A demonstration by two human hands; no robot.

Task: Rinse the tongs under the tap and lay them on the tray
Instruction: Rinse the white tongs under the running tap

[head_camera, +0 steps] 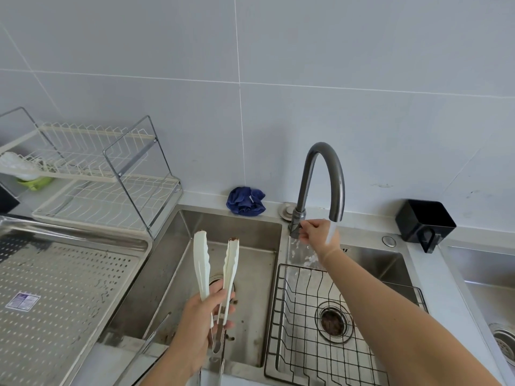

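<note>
Perforated steel tray point(64, 280) sits on the counter well to the L of the L hand point(199, 316). L hand is closed round the tongs point(220, 277) at the lower shanks, near the hinge, over the L sink basin point(156, 277). Tongs' arms are spread apart in a narrow V. Long axis runs away from the person toward the wall: hinge end nearest the body, white tips up and away, tilted a bit. Brown residue on both tips. Tongs are not under the water yet; stream falls to the R of them.

R hand point(315, 232) is out at the tap point(320, 185), fingers pinched on the lever at its base. Water is running down past the wrist onto the wire basket point(281, 324) below.

Step in hand, my read: getting the flow set. To do it well, keep flow moderate, then swing the tips R under the spout, tips angled down so residue drains off, not toward the grip.
</note>
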